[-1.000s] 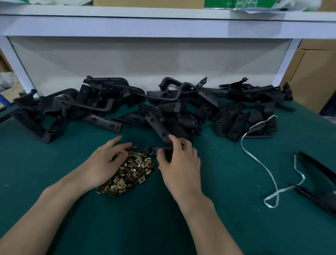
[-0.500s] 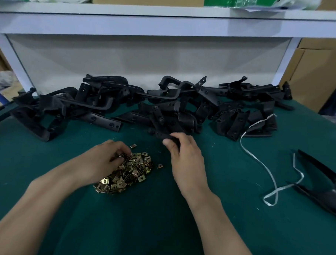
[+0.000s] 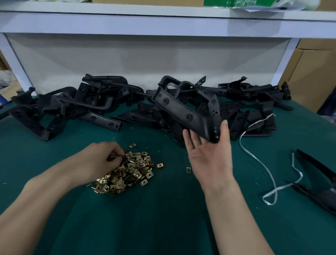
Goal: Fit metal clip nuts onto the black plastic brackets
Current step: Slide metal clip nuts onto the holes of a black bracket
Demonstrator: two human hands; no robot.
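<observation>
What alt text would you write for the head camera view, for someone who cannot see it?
A person's right hand holds one black plastic bracket by its end above a green-covered table, while the left hand curls its fingers into a heap of brass-coloured clip nuts. More brackets lie piled along the back, with a white strap at right.

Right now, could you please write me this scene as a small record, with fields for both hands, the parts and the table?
left grip: fingers curled into the clip nut pile; a pinched nut cannot be confirmed
right grip: palm up, holds the lower end of a raised black plastic bracket
bracket heap: along the back of the green table mat
stray clip nut: alone, between pile and right grip
white strap: loose, on the right
</observation>
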